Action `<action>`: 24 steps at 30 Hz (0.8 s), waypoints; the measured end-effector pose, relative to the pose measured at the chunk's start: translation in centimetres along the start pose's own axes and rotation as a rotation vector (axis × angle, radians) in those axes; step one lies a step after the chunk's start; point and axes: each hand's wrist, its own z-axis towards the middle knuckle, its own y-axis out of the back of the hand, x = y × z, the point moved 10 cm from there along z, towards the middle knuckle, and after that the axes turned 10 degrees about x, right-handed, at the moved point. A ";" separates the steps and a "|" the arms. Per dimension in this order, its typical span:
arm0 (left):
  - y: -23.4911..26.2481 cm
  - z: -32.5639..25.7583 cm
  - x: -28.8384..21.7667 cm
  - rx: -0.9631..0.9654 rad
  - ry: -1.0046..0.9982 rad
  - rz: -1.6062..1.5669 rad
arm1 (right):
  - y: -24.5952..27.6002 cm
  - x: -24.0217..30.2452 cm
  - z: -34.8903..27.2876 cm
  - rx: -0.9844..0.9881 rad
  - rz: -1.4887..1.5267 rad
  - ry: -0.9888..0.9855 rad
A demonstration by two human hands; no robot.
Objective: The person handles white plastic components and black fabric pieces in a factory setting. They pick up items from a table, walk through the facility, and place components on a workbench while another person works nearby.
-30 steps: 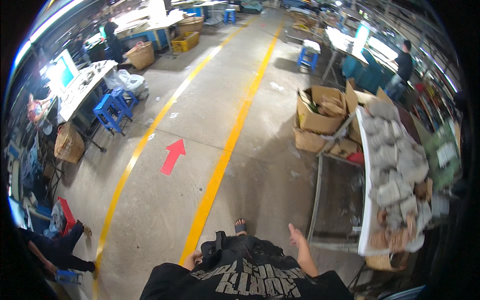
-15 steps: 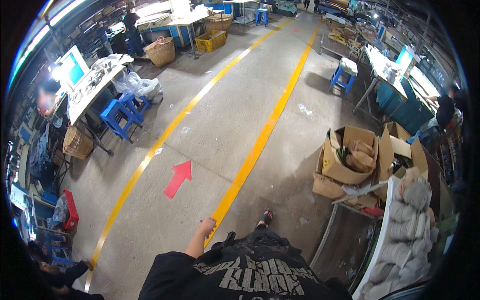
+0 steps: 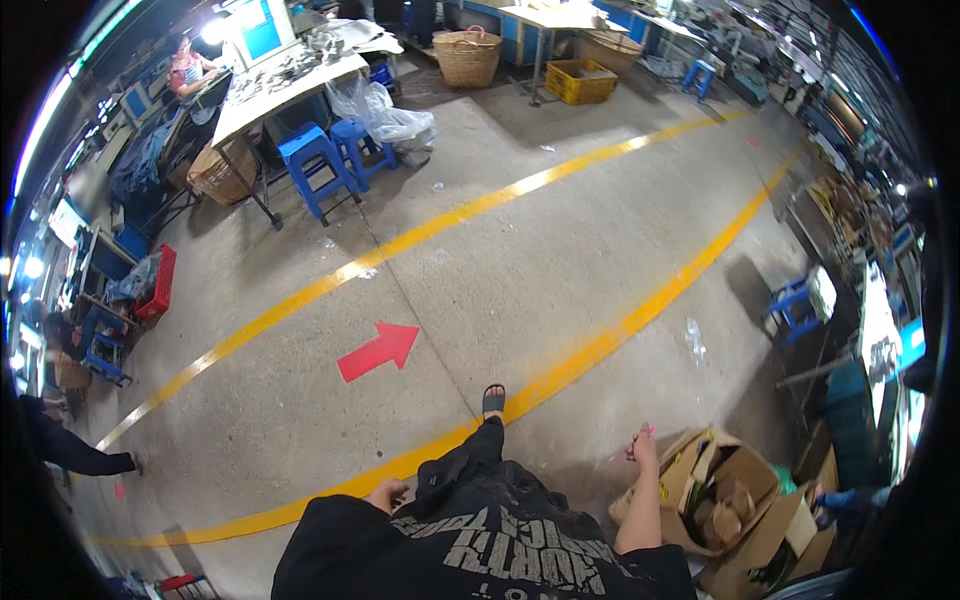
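My left hand (image 3: 387, 494) hangs beside my dark shirt, close to the yellow floor line (image 3: 335, 492). Its loosely bent fingers are slightly apart, and I see nothing in them. Out to the right, my right hand (image 3: 641, 448) is closed around a slim pink stick, perhaps a pen (image 3: 651, 430), whose ends stick out on both sides. That hand is above the floor, just left of an open cardboard box (image 3: 762, 486) with brown bundles (image 3: 722, 515) inside. One sandalled foot (image 3: 493, 402) is forward at the yellow line.
A red arrow (image 3: 380, 350) marks the walkway. Blue stools (image 3: 312, 165), a plastic bag (image 3: 395, 122) and a worktable (image 3: 290, 95) stand at left, with a seated person (image 3: 190, 72). Wicker baskets (image 3: 467, 58) and a yellow crate (image 3: 580, 82) line the far side. Another stool (image 3: 797, 305) stands right.
My view has swung left, so the arrow and boxes sit differently. My right hand with the pink stick has come into sight. One foot has stepped forward onto the yellow line.
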 end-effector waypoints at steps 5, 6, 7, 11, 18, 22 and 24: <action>2.7 4.8 -16.3 0.091 0.120 -0.081 | -5.8 5.5 8.3 0.116 0.069 -0.178; 4.9 5.5 -21.9 -0.026 0.020 0.011 | -6.8 5.4 9.0 0.131 0.096 -0.220; 7.3 6.3 -28.9 -0.155 -0.108 0.105 | -7.8 5.2 9.8 0.167 0.094 -0.268; 12.4 7.3 -52.2 -0.352 -0.383 0.465 | -9.8 5.5 13.2 0.202 0.039 -0.361; 18.4 8.5 -79.2 -0.526 -0.523 0.485 | -7.6 15.4 26.2 0.209 0.007 -0.472; 21.4 10.2 -83.4 -0.564 -0.232 0.439 | -4.8 26.9 37.2 0.214 0.041 -0.382; 22.5 10.6 -85.3 -0.583 -0.206 0.417 | -4.7 36.1 45.1 0.238 0.064 -0.239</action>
